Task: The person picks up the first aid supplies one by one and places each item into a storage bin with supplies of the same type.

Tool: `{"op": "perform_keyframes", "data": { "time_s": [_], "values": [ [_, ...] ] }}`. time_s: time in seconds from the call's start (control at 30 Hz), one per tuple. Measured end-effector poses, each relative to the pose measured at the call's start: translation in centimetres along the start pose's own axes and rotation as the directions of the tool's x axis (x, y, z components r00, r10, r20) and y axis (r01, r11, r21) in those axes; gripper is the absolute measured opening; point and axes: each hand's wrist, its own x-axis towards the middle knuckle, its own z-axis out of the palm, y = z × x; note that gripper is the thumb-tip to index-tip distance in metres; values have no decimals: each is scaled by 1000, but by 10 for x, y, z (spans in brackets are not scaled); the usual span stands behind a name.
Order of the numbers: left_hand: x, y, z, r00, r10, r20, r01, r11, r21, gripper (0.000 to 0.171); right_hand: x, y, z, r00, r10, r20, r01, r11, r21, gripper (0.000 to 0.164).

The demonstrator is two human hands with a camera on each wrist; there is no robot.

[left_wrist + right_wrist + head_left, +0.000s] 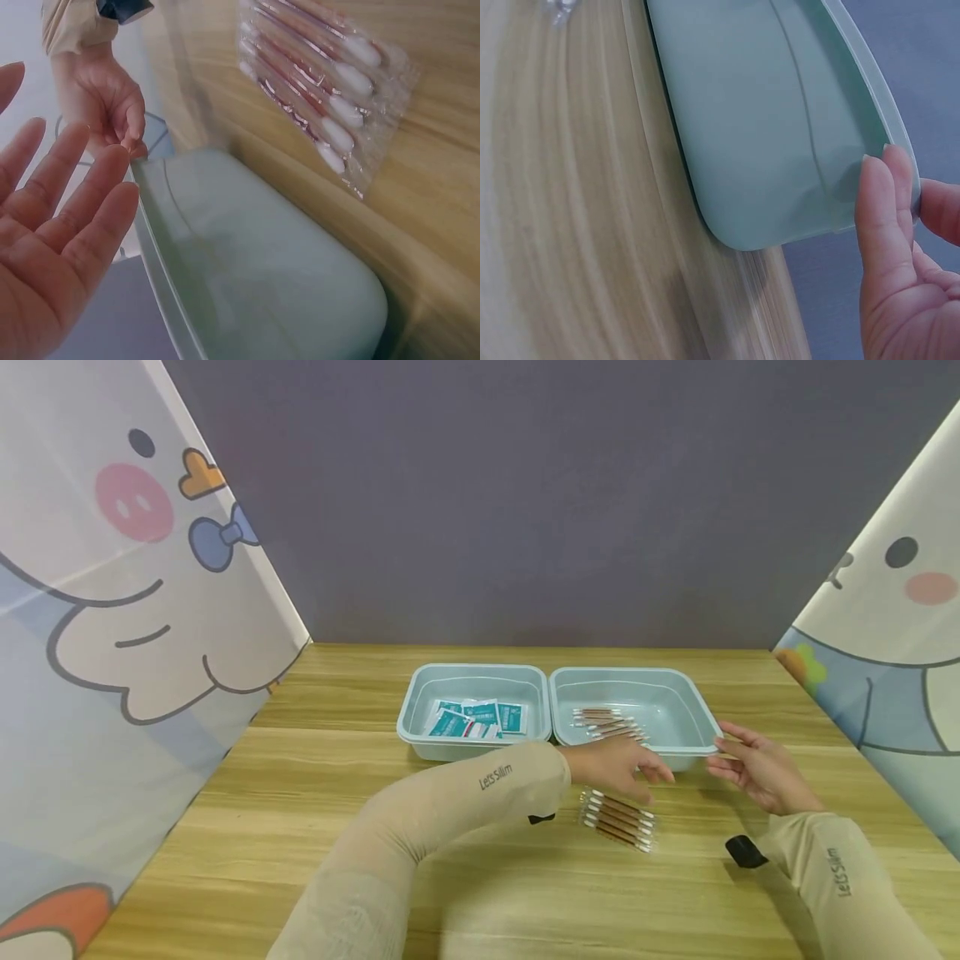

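Note:
My right hand [765, 770] pinches the front right corner of the right-hand pale blue-green plastic tray [686, 710], thumb on one side of the rim and fingers [885, 217] against the other. Just in front of that tray's near side is my left hand [618, 766], palm down, its fingers [97, 214] loosely extended and holding nothing. Cotton swabs with brown sticks [607, 723] lie inside the tray, partly hidden by its front wall. On the table below my left hand lies a clear packet of cotton swabs [618, 821], several side by side with white tips.
To the left, side by side with the first, stands a matching tray [412, 718] holding several teal-and-white sachets [480, 718]. Both are on a wood-grain table [315, 827]. A grey panel [540, 510] rises behind, and cartoon-printed sheets [150, 610] flank both sides.

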Motion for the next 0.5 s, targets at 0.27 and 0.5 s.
{"op": "perform_keyframes", "data": {
  "time_s": [0.27, 0.5],
  "values": [
    [-3, -1, 8, 999, -37, 23, 36, 998, 59, 43, -1, 0, 0, 1000, -7, 6, 7, 1000, 8, 29],
    [-3, -8, 16, 998, -56, 18, 55, 996, 77, 44, -1, 0, 0, 1000, -4, 25, 3, 999, 39, 28]
  ]
}}
